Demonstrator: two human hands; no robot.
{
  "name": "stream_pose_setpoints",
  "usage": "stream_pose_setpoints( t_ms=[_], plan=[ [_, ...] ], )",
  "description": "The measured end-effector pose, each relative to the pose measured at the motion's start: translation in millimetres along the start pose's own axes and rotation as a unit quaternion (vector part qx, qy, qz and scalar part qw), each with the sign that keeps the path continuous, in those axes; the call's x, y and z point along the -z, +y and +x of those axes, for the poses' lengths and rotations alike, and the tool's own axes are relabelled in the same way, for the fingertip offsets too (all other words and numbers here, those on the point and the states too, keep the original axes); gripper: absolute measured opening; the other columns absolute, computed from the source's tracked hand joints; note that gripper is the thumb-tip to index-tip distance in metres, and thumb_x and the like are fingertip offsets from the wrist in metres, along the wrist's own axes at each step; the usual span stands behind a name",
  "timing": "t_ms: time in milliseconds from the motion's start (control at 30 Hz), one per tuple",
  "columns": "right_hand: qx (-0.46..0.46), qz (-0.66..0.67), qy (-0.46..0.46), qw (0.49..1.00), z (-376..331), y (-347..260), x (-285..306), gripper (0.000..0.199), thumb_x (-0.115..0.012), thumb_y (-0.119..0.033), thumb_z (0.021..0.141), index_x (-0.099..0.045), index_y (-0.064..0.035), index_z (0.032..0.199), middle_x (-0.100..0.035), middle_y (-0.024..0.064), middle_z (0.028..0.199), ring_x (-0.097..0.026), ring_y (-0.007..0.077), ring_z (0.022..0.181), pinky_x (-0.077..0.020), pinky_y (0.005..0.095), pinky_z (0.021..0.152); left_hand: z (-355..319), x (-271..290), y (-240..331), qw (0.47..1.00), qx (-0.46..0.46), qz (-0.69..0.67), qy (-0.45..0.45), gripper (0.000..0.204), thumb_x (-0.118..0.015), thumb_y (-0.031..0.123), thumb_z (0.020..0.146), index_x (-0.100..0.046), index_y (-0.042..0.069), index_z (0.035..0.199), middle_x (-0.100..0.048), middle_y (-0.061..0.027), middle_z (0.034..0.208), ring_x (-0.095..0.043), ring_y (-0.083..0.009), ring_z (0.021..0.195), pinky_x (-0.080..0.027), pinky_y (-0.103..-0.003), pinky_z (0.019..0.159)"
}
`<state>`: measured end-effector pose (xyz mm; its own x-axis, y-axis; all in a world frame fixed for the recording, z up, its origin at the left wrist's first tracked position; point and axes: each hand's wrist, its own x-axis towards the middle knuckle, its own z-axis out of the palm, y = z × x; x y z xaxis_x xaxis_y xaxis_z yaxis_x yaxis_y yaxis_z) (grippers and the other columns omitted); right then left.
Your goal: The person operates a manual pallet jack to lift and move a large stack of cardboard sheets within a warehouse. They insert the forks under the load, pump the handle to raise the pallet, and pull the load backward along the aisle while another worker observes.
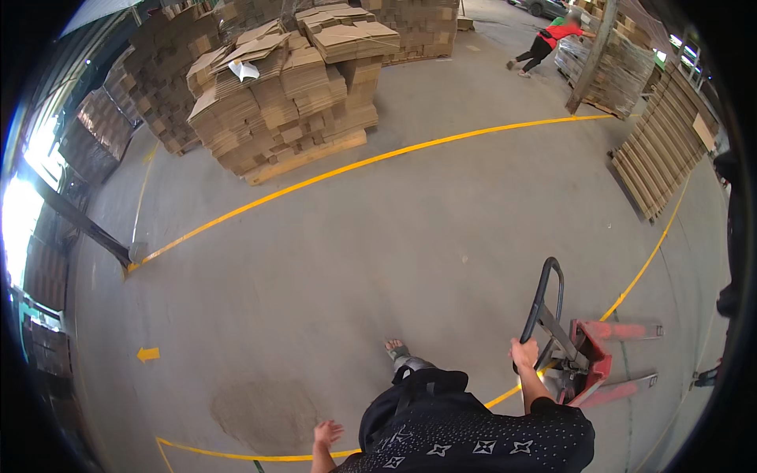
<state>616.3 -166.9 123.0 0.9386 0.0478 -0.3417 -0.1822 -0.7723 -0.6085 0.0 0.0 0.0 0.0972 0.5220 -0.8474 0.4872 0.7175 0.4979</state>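
Note:
My right hand (524, 353) is wrapped round the black loop handle (539, 303) of a red pallet jack. The jack's body (595, 355) stands just to the right of that hand, and its worn red forks (627, 329) point away to the right with no load on them. Low in the picture, beside my body, my left hand (328, 432) hangs free over the floor with its fingers stretched out and nothing in it. A black bag (414, 398) is at my front.
Flattened cardboard stacks (292, 94) sit on a wooden pallet at the far left. A ridged brown stack (666, 146) stands at right. Near a post (593, 59), a person in red (558, 35) leans against a wrapped load (611, 75). Yellow lines (378, 158) mark the floor.

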Motion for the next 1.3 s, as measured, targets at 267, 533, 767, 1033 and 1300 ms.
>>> stream_pose_setpoints(
  t_ms=[267,533,767,1033,1300],
  plan=[
    [0.036,0.142,-0.029,0.989,11,-223,-156,0.021,-0.067,-0.014,0.087,-0.060,0.0046,0.094,-0.070,0.0135,0.071,-0.071,0.0235,0.058,-0.0570,0.0377,0.057,42,65,83,0.985,0.126,-0.114,0.003,0.030,-0.058,0.029,0.098,-0.065,0.003,0.110,-0.074,-0.0130,0.095,-0.072,-0.0251,0.079,-0.056,-0.040,0.063],
    [-0.007,0.281,-0.149,0.948,-74,-385,-301,0.030,-0.069,-0.017,0.091,-0.054,0.0012,0.109,-0.067,0.0133,0.074,-0.067,0.0214,0.057,-0.0548,0.0326,0.051,172,323,234,0.990,0.112,-0.055,0.058,0.034,-0.057,0.032,0.099,-0.069,0.000,0.098,-0.075,-0.0143,0.089,-0.072,-0.0264,0.071,-0.057,-0.040,0.056],
    [-0.178,0.245,-0.333,0.893,-170,-523,-434,0.039,-0.065,-0.034,0.093,-0.064,-0.0033,0.117,-0.073,0.0143,0.091,-0.070,0.0246,0.072,-0.0526,0.0343,0.058,260,511,517,0.980,-0.077,-0.102,0.151,0.032,-0.057,0.026,0.099,-0.064,0.005,0.122,-0.074,-0.0068,0.096,-0.070,-0.0158,0.076,-0.052,-0.031,0.064],
    [-0.215,0.345,-0.404,0.819,-223,-711,-583,0.049,-0.055,-0.045,0.096,-0.063,-0.0120,0.132,-0.073,0.0139,0.116,-0.071,0.0267,0.087,-0.0538,0.0359,0.067,369,676,617,0.989,-0.093,-0.043,0.111,0.034,-0.057,0.023,0.098,-0.062,0.004,0.126,-0.075,-0.0076,0.098,-0.071,-0.0163,0.078,-0.051,-0.029,0.064],
    [-0.248,0.339,-0.382,0.823,-298,-885,-753,0.047,-0.056,-0.041,0.093,-0.063,-0.0124,0.130,-0.072,0.0177,0.121,-0.071,0.0267,0.088,-0.0566,0.0383,0.077,330,792,592,0.919,0.161,-0.293,0.210,0.032,-0.059,0.025,0.096,-0.066,0.004,0.120,-0.075,-0.0121,0.099,-0.073,-0.0223,0.079,-0.055,-0.037,0.061]
  ],
)
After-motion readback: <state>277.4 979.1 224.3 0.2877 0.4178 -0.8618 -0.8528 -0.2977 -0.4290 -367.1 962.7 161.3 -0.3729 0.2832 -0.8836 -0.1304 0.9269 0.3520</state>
